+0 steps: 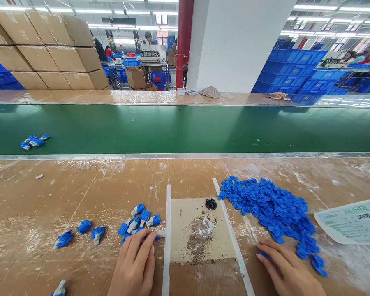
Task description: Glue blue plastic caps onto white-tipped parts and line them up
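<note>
My left hand [132,263] rests at the near side of a small cluster of blue-and-white plastic parts [133,224]. Its fingers are bent over one such part, whose white end [160,233] sticks out to the right by a white strip. On the right, my right hand [288,267] has its thumb and fingertips closed on a small blue plastic piece [264,254], mostly hidden by the fingers. Just beyond it spreads a large pile of blue plastic pieces [265,205]. Between the hands, a clear round dish [202,231] sits on a beige board [181,222].
A black round cap [211,204] lies on the board, with brown crumbs around the dish. White strips [166,255] flank the board. A labelled white sheet [354,222] is at right. Beyond runs a green belt [142,127] carrying several blue-and-white parts [34,140]. Cartons [52,61] stand behind.
</note>
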### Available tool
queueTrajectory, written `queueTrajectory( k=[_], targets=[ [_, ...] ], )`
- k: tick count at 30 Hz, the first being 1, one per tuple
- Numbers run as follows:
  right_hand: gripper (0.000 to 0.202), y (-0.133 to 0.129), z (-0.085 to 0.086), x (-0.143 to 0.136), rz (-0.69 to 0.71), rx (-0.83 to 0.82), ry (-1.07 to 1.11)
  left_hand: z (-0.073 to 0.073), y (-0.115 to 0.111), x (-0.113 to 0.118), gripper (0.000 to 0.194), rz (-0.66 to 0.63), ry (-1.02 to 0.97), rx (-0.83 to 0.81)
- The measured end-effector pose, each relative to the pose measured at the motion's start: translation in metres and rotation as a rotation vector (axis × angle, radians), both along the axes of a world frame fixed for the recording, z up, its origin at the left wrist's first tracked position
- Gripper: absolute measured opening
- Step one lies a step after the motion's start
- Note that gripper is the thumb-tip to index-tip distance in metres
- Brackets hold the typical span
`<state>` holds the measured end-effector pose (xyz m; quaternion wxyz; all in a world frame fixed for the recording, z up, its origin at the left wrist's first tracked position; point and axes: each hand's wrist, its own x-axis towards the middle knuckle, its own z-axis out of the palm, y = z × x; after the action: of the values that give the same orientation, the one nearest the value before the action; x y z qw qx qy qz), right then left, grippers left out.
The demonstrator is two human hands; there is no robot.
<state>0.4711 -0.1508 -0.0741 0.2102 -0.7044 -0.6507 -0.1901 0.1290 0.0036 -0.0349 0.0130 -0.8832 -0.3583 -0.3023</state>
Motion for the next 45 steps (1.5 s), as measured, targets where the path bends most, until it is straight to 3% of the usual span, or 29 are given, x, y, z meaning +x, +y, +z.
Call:
queueTrajectory(
  k=[6, 13, 19, 24, 27, 34, 37, 40, 43, 45],
  targets=[
    [0.031, 0.007, 0.018, -0.014, 0.003, 0.012, 0.178, -0.008, -0.004, 0.009, 0.031, 0.122, 0.074, 0.08],
    [0.021, 0.045, 0.051, -0.052, 0.142, 0.007, 0.395, -0.005, -0.004, 0.029, 0.028, 0.187, 0.089, 0.054],
    [0.03, 0.077, 0.06, -0.078, 0.407, -0.143, 0.511, -0.011, -0.002, 0.038, 0.029, 0.195, 0.031, 0.054],
    [0.034, 0.084, 0.06, -0.085, 0.46, -0.239, 0.499, -0.013, -0.002, 0.035, 0.027, 0.176, -0.04, -0.028],
    [0.037, 0.084, 0.057, -0.084, 0.447, -0.267, 0.524, -0.012, -0.007, 0.033, 0.027, 0.156, -0.175, -0.196],
    [0.034, 0.083, 0.056, -0.087, 0.497, -0.269, 0.653, 0.001, -0.013, 0.039, 0.021, 0.076, -0.783, -0.94],
    [0.034, 0.078, 0.058, -0.092, 0.462, -0.205, 0.901, 0.008, -0.02, 0.049, 0.025, 0.083, -1.007, -1.223],
    [0.027, 0.071, 0.059, -0.1, 0.4, -0.129, 1.287, 0.018, -0.03, 0.062, 0.035, 0.117, -1.191, -1.443],
    [0.025, 0.066, 0.06, -0.109, 0.399, -0.087, 1.62, 0.029, -0.037, 0.072, 0.048, 0.077, -1.292, -1.577],
    [0.029, 0.064, 0.06, -0.115, 0.402, -0.072, 1.728, 0.034, -0.039, 0.075, 0.045, 0.061, -1.3, -1.612]
  ],
)
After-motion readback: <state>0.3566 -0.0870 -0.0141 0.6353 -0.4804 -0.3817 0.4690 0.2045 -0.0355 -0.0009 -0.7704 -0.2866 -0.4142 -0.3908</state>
